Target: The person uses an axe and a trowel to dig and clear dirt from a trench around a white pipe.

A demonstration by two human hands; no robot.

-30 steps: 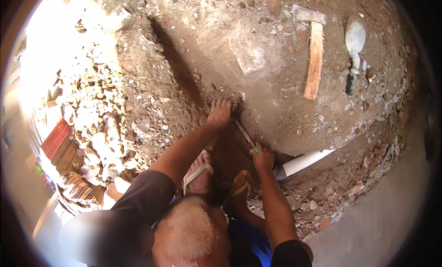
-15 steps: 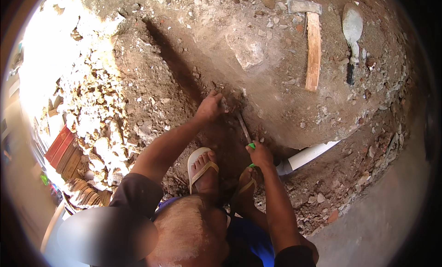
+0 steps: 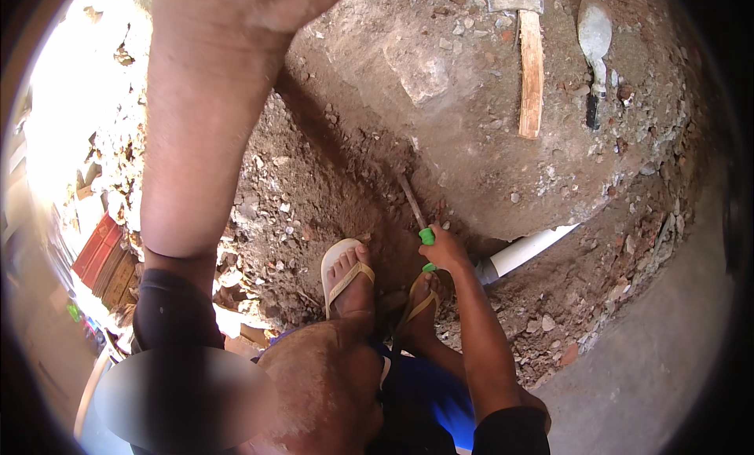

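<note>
My left hand (image 3: 275,6) is raised close to the camera at the upper left, its fingers cut off by the top edge, so whether it holds anything is hidden. In my right hand (image 3: 445,249) is a chisel (image 3: 411,201) with a green handle. Its metal shaft slants up and left, with the tip against the loose soil of a narrow trench (image 3: 314,133). Green parts of the handle show above and below my fist.
A hammer (image 3: 531,74) with a rough wooden handle and a trowel (image 3: 594,39) lie on the dirt at the upper right. A white pipe (image 3: 530,251) emerges from under the bank beside my right hand. Rubble and a red brick-like block (image 3: 98,247) lie left. My sandalled feet stand in the trench.
My left hand has left the soil in the trench and swung up close to the camera. My right hand stays low with the chisel, nearly in the same place.
</note>
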